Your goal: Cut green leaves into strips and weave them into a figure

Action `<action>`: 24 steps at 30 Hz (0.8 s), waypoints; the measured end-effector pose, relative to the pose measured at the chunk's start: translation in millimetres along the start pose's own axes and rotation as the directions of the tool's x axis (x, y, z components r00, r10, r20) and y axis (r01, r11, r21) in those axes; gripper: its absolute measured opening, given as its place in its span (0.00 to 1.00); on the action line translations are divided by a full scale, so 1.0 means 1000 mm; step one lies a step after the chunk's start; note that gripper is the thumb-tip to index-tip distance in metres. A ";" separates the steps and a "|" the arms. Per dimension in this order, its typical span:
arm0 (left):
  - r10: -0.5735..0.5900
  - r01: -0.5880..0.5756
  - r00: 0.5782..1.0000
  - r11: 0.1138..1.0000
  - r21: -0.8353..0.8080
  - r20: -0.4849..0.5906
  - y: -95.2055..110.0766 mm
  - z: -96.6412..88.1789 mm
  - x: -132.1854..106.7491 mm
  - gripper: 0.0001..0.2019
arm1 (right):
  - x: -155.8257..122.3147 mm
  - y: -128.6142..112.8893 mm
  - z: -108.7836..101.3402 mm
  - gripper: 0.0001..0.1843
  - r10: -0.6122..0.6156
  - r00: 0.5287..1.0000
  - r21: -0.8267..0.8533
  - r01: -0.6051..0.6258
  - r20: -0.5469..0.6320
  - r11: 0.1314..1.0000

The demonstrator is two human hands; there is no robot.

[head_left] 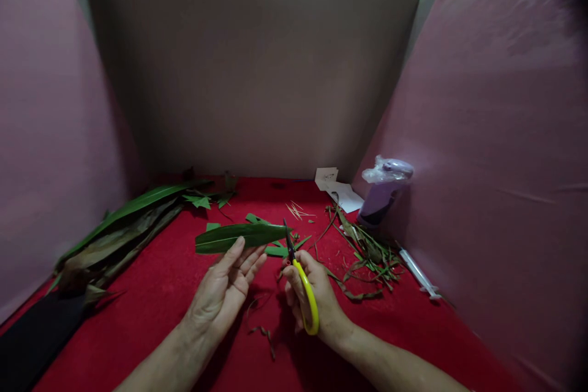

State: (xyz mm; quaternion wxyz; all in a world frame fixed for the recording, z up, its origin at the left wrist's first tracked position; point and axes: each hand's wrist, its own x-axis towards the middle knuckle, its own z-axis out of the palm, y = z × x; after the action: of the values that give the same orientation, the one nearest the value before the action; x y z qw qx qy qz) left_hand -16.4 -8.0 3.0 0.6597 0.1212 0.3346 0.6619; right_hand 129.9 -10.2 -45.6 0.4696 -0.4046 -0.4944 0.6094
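Observation:
In the head view, my left hand (229, 278) holds a long green leaf (241, 235) flat, with the thumb on top and the fingers beneath. The leaf's left end is cut straight across, and its right end narrows. My right hand (315, 294) grips a pair of scissors (309, 300) with yellow handles and dark blades. The blades point away from me and stand at the narrow right end of the leaf. Whether the blades are closed on the leaf, I cannot tell. Cut green leaf pieces (276, 251) lie on the red cloth below.
Large leaves, green and dried, form a pile (133, 220) at the left. Toothpicks (298, 211), white paper (344, 196) and a purple bottle (380, 196) are farther back. Dried plant scraps (372, 251) and a syringe (419, 272) lie at right. Pink walls (496, 196) flank the red cloth (174, 282).

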 end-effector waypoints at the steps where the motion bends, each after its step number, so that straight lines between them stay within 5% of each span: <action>1: 0.002 -0.002 1.000 1.000 0.013 0.008 0.001 -0.001 0.000 0.09 | 0.001 -0.003 -0.002 0.19 0.009 1.000 -0.038 -0.009 0.001 0.999; 5: 0.015 -0.015 1.000 0.998 0.069 0.002 0.007 -0.005 0.003 0.07 | 0.011 -0.032 -0.029 0.17 -0.174 0.982 -0.434 0.128 -0.068 0.892; 7: 0.047 -0.044 0.999 0.992 0.115 -0.021 0.012 -0.008 0.005 0.06 | 0.018 -0.050 -0.051 0.15 -0.315 0.945 -0.735 0.151 -0.089 0.661; 10: 0.104 -0.091 0.993 0.974 0.206 -0.051 0.015 -0.012 0.009 0.03 | 0.027 -0.065 -0.081 0.17 -0.349 0.934 -0.994 -0.046 -0.078 0.100; 11: 0.113 -0.097 0.992 0.968 0.233 -0.056 0.015 -0.013 0.010 0.03 | 0.030 -0.065 -0.089 0.17 -0.329 0.942 -0.997 -0.046 -0.062 0.054; 16: 0.046 -0.047 0.999 0.940 0.338 0.010 0.009 -0.012 0.010 0.07 | 0.037 -0.051 -0.103 0.14 -0.259 0.966 -1.000 -0.010 -0.002 -0.030; 21: -0.101 0.031 0.987 0.888 0.458 0.128 0.004 -0.008 0.002 0.10 | 0.032 -0.055 -0.091 0.09 -0.311 0.950 -0.998 0.018 0.035 -0.057; 23: -0.150 0.053 0.977 0.863 0.502 0.155 0.003 -0.008 0.000 0.08 | 0.025 -0.060 -0.078 0.10 -0.358 0.930 -0.996 0.088 0.084 -0.007; 24: -0.165 0.057 0.972 0.857 0.513 0.166 0.002 -0.008 0.000 0.07 | 0.020 -0.061 -0.070 0.09 -0.413 0.900 -0.966 0.214 0.138 0.142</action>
State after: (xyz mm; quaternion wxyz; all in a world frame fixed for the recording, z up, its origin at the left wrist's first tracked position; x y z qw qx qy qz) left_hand -23.0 -10.5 -1.5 0.6731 0.3370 0.4329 0.4960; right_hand 202.3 28.9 0.6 0.2686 -0.5413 -0.7965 0.0206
